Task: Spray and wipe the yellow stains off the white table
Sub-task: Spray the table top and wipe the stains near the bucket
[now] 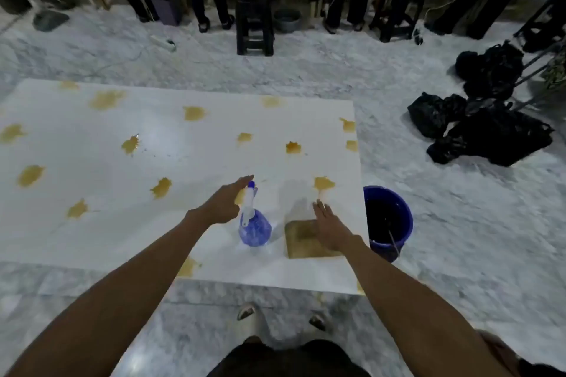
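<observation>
The white table [92, 236] carries several yellow stains, for example one stain [161, 187] left of centre and another stain [323, 183] near the right edge. A blue spray bottle [254, 225] with a white nozzle stands upright near the front. My left hand [225, 200] hovers just left of the nozzle, fingers straight, holding nothing. A tan folded cloth [303, 239] lies flat to the right of the bottle. My right hand [332, 225] is over the cloth's right part with fingers extended; I cannot tell whether it touches.
A blue bucket [387, 222] stands on the marble floor by the table's right edge. Black plastic bags [487, 128] lie further right. Dark stools [254, 24] and several people's legs line the far wall. A power strip [163, 42] lies on the floor.
</observation>
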`<state>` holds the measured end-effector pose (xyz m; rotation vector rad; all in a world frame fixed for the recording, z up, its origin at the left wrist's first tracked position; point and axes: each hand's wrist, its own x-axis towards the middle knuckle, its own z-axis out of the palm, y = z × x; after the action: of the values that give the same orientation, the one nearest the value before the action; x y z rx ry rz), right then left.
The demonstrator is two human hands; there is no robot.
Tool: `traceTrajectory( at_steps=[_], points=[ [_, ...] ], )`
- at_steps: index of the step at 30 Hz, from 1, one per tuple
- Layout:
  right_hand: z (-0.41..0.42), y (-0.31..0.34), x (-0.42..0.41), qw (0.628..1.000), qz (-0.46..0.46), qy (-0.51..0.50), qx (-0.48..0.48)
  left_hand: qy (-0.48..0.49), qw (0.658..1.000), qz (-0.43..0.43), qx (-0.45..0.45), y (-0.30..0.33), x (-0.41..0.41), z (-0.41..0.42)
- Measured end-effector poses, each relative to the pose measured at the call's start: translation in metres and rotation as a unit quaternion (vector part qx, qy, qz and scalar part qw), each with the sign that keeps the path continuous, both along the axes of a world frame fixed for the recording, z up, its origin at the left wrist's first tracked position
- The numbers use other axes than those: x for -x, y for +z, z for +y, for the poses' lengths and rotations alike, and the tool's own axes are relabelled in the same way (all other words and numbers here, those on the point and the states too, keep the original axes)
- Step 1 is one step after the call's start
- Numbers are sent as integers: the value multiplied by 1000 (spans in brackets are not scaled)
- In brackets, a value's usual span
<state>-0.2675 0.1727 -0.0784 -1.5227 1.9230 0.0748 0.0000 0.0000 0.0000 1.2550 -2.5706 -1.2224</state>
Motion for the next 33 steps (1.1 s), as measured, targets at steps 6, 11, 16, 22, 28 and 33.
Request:
traceTrajectory(
  at_steps=[6,11,16,22,28,33],
  points=[
    [13,-22,-7,996,90,26,-8,-48,992,20,-111,-28,-13,35],
    [-9,-14,-7,975,210,71,-25,71,983,136,-102,-42,-1,57],
    [-15,-3,-3,976,172,131,-22,200,948,246,-1,-46,25,72],
    [-22,35,12,968,-177,-177,11,263,906,332,-6,-39,44,67],
    [-36,98,16,735,-506,-440,99,163,933,317,-56,-2,49,37],
    [-59,130,-2,652,-582,-462,151,103,934,322,-118,51,46,14]
  ],
)
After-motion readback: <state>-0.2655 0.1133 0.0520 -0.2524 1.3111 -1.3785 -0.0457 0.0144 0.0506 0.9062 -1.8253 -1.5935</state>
